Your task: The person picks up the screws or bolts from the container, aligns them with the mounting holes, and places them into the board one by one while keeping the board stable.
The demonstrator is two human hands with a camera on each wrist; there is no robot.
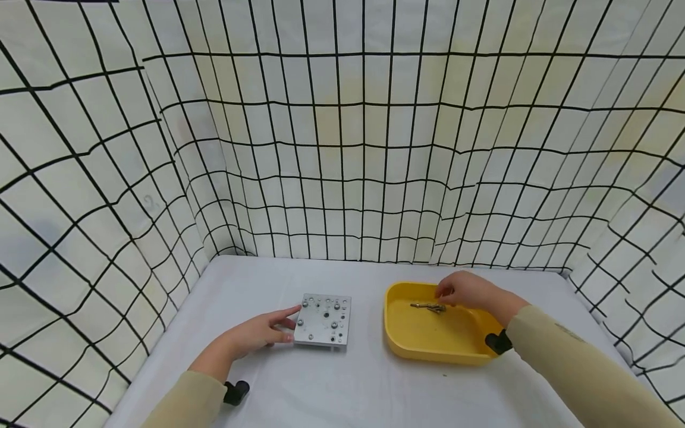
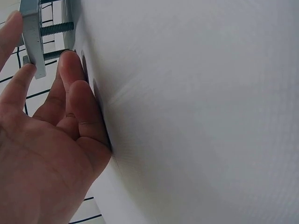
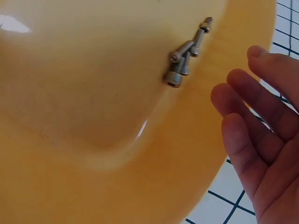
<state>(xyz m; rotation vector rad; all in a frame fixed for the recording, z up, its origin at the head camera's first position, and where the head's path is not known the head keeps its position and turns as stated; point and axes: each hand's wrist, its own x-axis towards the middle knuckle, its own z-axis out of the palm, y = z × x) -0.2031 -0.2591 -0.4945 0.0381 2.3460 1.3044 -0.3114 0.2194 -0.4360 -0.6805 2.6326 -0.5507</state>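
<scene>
A square silver metal plate [image 1: 317, 340] with several socket head screws in its top stands on the table. My left hand [image 1: 255, 336] holds it by the left side. In the left wrist view, threaded screw ends [image 2: 57, 29] stick out below the plate, two fingertips touch its edge and the other fingers are bent close to the tabletop. My right hand [image 1: 471, 292] is over the far right of a yellow tray [image 1: 412, 342], beside a small pile of socket head screws [image 3: 184, 58]. Its fingers are loosely bent, with nothing between them in the right wrist view.
The white-covered table [image 1: 358, 392] ends at a white wall with a black grid [image 1: 364, 145], which also runs along both sides. The tray stands right of the plate. A tiny dark speck [image 1: 445, 375] lies in front of the tray.
</scene>
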